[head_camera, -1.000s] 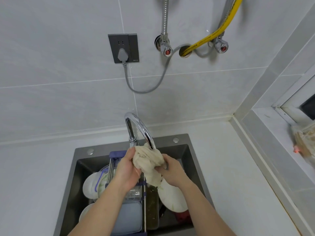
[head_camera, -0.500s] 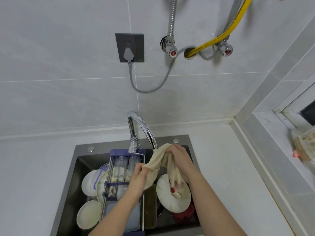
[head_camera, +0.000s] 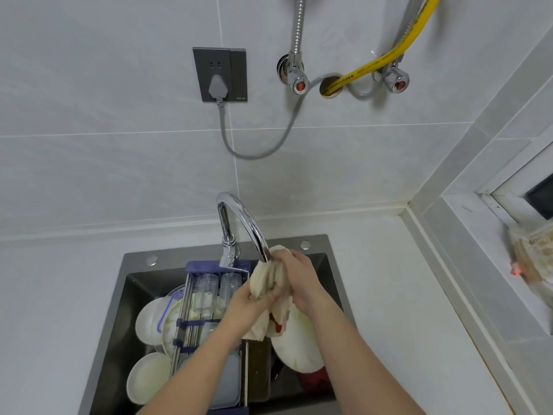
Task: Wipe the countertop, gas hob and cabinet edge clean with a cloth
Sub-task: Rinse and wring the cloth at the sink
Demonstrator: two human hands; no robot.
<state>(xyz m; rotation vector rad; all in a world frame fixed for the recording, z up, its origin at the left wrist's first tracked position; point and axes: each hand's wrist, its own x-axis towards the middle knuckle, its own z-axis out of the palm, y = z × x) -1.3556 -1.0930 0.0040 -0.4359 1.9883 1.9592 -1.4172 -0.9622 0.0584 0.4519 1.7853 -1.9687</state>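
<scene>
A beige cloth (head_camera: 267, 280) is bunched under the spout of the chrome tap (head_camera: 239, 218), over the dark sink (head_camera: 136, 265). My left hand (head_camera: 245, 310) grips its lower part, and my right hand (head_camera: 299, 280) grips its upper part near the spout. A tail of the cloth hangs below my hands over a white plate (head_camera: 296, 345). The white countertop (head_camera: 389, 295) surrounds the sink. No gas hob or cabinet edge is in view.
The sink holds a blue and steel rack (head_camera: 206, 310), glass jars, white bowls (head_camera: 148, 375) and something red. A grey socket (head_camera: 220, 74) with a plug, valves and a yellow hose (head_camera: 374, 61) are on the tiled wall. A window ledge (head_camera: 493, 250) rises at right.
My left hand has moved up and to the right toward my right hand, bunching the cloth more tightly under the spout. The camera has shifted slightly.
</scene>
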